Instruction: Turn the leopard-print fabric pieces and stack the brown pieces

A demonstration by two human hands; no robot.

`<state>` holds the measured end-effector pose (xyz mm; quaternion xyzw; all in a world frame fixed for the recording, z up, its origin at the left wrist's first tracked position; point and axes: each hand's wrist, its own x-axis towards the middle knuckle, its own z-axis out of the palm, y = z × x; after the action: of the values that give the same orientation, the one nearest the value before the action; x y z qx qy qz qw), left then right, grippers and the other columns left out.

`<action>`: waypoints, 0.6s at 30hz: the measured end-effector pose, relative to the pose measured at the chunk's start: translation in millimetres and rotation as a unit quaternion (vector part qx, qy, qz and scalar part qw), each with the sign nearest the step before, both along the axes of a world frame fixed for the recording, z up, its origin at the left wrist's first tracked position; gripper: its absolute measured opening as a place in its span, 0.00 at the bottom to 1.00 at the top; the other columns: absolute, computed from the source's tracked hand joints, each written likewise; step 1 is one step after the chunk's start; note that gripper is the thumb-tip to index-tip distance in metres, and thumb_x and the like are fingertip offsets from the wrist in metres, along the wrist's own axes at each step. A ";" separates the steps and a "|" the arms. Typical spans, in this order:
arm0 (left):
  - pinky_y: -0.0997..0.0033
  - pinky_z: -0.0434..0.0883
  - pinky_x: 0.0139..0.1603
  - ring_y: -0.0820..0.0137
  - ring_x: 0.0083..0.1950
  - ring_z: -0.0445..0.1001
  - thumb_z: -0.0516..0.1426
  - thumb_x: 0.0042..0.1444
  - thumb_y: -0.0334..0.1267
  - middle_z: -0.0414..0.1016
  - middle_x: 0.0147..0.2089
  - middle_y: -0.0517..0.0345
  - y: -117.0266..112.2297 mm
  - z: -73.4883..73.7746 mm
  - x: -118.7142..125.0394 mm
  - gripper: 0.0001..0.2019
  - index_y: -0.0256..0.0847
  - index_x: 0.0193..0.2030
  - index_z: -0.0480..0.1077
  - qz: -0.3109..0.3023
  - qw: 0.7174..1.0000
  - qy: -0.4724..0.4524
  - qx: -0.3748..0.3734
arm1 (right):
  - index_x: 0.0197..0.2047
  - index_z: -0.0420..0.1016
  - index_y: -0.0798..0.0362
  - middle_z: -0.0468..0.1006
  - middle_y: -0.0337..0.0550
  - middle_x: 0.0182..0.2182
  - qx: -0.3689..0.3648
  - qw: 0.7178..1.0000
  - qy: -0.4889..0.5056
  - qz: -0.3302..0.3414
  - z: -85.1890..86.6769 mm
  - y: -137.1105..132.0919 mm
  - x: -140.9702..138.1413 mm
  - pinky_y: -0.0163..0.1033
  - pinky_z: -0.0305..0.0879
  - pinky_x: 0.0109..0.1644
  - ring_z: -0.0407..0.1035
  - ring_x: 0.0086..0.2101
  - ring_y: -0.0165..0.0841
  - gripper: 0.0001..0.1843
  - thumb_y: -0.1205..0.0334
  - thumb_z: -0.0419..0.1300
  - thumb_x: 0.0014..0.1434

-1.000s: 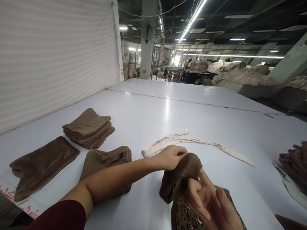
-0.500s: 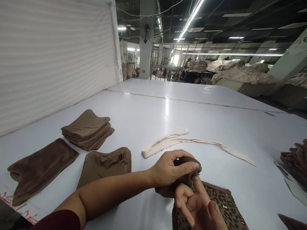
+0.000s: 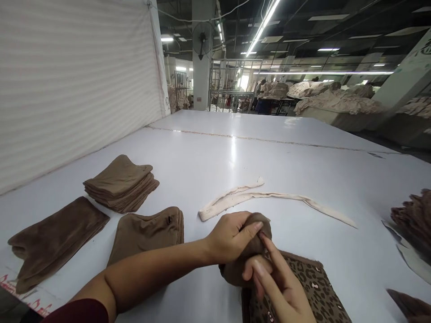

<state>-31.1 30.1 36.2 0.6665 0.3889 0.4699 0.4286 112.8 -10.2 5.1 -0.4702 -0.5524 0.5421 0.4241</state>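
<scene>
A brown plush cloth piece (image 3: 261, 220) is bunched up above the table in front of me. My left hand (image 3: 229, 237) is closed around its upper part, thumb pressed on top. From the right, my right hand (image 3: 283, 280) grips the lower part with curled fingers, its index finger reaching to the cloth near my left thumb. Some of the cloth is hidden behind my fingers. Under my right hand lies a leopard-print cloth piece (image 3: 311, 287) with a brown edge. Left of my hands is a small brown stack (image 3: 144, 233) with a dark hole near one corner, partly covered by my left forearm.
A taller brown cloth stack (image 3: 117, 184) and a darker folded stack (image 3: 60, 237) lie at the left. A cream fabric strip (image 3: 242, 196) curves across the white table (image 3: 202, 157). More brown cloth (image 3: 412, 215) is at the right edge. A white sheet (image 3: 77, 80) hangs on the left.
My right hand has turned and its spread fingers have curled in around the brown cloth. My left hand and the cloth have shifted slightly left, and the cloth's top has tilted up.
</scene>
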 end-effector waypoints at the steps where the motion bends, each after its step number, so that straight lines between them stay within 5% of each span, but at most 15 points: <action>1: 0.69 0.66 0.48 0.66 0.44 0.71 0.47 0.62 0.40 0.75 0.42 0.49 2.3 4.5 -3.7 0.15 0.35 0.43 0.72 -0.010 0.998 0.056 0.038 | 0.58 0.61 0.46 0.73 0.37 0.24 0.056 0.993 -0.102 -0.003 -1.0 3.2 4.1 0.38 0.58 0.29 0.62 0.21 0.32 0.28 0.46 0.56 0.57; 4: 0.71 0.66 0.45 0.66 0.41 0.71 0.48 0.61 0.39 0.75 0.39 0.53 13.9 19.6 -13.1 0.13 0.40 0.41 0.72 -0.133 0.956 0.238 0.104 | 0.40 0.74 0.48 0.74 0.42 0.25 0.219 0.920 -0.319 0.060 3.9 17.5 17.2 0.39 0.57 0.29 0.66 0.25 0.36 0.13 0.50 0.56 0.58; 7: 0.73 0.66 0.37 0.68 0.36 0.71 0.49 0.61 0.42 0.74 0.32 0.57 31.0 32.2 -19.3 0.13 0.41 0.36 0.72 -0.275 0.905 0.321 0.039 | 0.29 0.72 0.48 0.74 0.40 0.24 0.246 0.877 -0.363 0.194 20.1 32.7 27.0 0.37 0.57 0.29 0.67 0.25 0.34 0.11 0.54 0.55 0.59; 9: 0.74 0.66 0.34 0.69 0.35 0.71 0.51 0.60 0.43 0.73 0.31 0.59 40.5 35.1 -22.8 0.12 0.41 0.35 0.72 -0.295 0.905 0.304 -0.021 | 0.25 0.69 0.49 0.70 0.37 0.20 0.201 0.894 -0.328 0.230 30.2 39.1 31.8 0.35 0.55 0.25 0.63 0.21 0.32 0.14 0.53 0.55 0.59; 12: 0.73 0.66 0.39 0.68 0.42 0.70 0.53 0.57 0.48 0.72 0.39 0.58 45.5 25.2 -29.6 0.14 0.41 0.41 0.71 -0.221 0.947 0.226 -0.057 | 0.23 0.68 0.50 0.65 0.37 0.20 0.131 0.958 -0.204 0.153 34.1 41.4 37.8 0.34 0.56 0.26 0.60 0.23 0.32 0.16 0.51 0.55 0.59; 15: 0.69 0.66 0.48 0.66 0.50 0.68 0.55 0.56 0.49 0.70 0.49 0.55 38.1 -1.3 -34.2 0.19 0.41 0.49 0.69 -0.221 0.954 0.162 -0.119 | 0.25 0.70 0.51 0.65 0.38 0.22 0.080 0.993 -0.075 0.053 25.3 39.0 41.8 0.34 0.59 0.29 0.60 0.26 0.33 0.15 0.49 0.58 0.56; 18: 0.68 0.66 0.50 0.66 0.50 0.69 0.59 0.51 0.47 0.71 0.49 0.54 21.0 -31.1 -27.3 0.19 0.41 0.48 0.69 -0.235 0.948 0.115 -0.182 | 0.31 0.74 0.50 0.69 0.38 0.25 0.046 0.998 -0.013 -0.032 13.9 37.5 42.7 0.33 0.61 0.30 0.62 0.28 0.33 0.14 0.48 0.60 0.53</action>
<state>-58.4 51.1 5.2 0.6994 0.3468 0.1968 0.5932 155.6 27.3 19.0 -0.4748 -0.5670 0.4956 0.4554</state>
